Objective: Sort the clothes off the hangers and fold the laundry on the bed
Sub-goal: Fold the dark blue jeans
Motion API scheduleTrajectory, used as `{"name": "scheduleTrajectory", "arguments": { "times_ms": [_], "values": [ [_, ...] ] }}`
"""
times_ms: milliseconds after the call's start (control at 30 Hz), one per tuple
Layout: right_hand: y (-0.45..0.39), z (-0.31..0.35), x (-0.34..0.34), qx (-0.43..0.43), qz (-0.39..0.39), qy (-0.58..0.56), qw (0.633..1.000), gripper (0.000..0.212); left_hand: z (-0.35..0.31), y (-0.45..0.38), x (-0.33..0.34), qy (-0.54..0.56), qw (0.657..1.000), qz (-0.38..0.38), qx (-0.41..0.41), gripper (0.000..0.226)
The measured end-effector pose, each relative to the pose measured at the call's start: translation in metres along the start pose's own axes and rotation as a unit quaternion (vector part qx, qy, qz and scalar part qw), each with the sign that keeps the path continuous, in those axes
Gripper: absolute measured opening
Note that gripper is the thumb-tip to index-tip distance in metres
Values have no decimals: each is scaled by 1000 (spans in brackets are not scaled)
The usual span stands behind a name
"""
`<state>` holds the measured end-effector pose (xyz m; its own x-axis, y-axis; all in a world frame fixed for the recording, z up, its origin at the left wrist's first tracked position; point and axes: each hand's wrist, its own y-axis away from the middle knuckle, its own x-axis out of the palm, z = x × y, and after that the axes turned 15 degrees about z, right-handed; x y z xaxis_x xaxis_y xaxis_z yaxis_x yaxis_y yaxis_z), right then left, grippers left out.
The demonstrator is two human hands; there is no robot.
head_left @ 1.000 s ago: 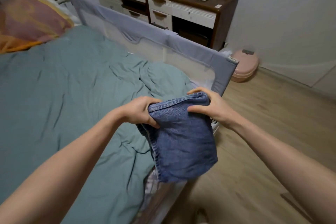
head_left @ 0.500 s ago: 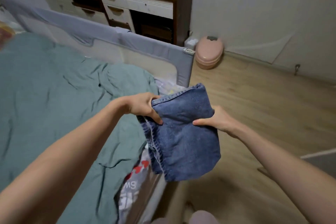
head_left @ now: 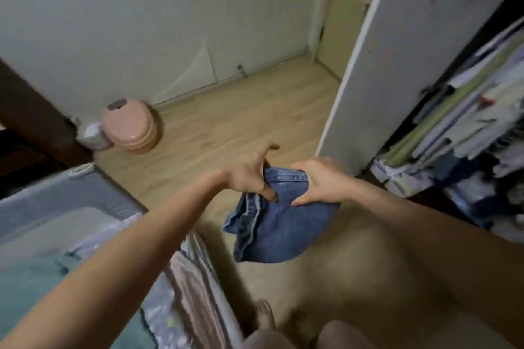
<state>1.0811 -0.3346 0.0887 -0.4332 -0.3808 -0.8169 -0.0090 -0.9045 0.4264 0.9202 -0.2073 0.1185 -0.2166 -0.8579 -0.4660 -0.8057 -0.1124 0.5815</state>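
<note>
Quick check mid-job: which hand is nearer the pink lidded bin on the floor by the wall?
Left. The left hand grips the folded jeans on the side towards the pink bin. The right hand holds the jeans' other edge, farther from the bin, closer to the wardrobe door.

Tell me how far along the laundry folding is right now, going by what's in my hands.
Done: the denim piece looks folded into a compact bundle. In hand: the left hand and right hand both grip its top edge, holding it over the floor, off the bed. Left: setting it down, probably with the stacked clothes in the open wardrobe. No hangers or other laundry show, so the remainder can't be judged.
</note>
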Motion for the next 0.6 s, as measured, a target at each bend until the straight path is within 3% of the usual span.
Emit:
{"name": "scheduleTrajectory", "arguments": {
  "times_ms": [67,133,233,367,433,500,600],
  "values": [
    [38,-30,-14,61,-43,-62,995,42,-22,-26,-8,87,992,58,76,94],
    [87,-56,-26,113,-101,-124,981,39,-48,-48,-9,128,973,139,129,68],
    [152,-79,-40,172,-168,-226,944,37,-100,-80,-6,56,961,212,171,41],
    [218,-99,-39,224,-269,-312,883,47,-166,-127,10,-124,929,284,201,50],
    [244,-106,-29,269,-310,-320,854,52,-188,-149,24,-179,907,315,217,67],
    [268,-114,-18,298,-366,-351,809,43,-208,-169,36,-218,893,315,237,85],
    [301,-128,-11,321,-437,-406,735,27,-245,-195,42,-258,884,279,273,70]
  ]
}}
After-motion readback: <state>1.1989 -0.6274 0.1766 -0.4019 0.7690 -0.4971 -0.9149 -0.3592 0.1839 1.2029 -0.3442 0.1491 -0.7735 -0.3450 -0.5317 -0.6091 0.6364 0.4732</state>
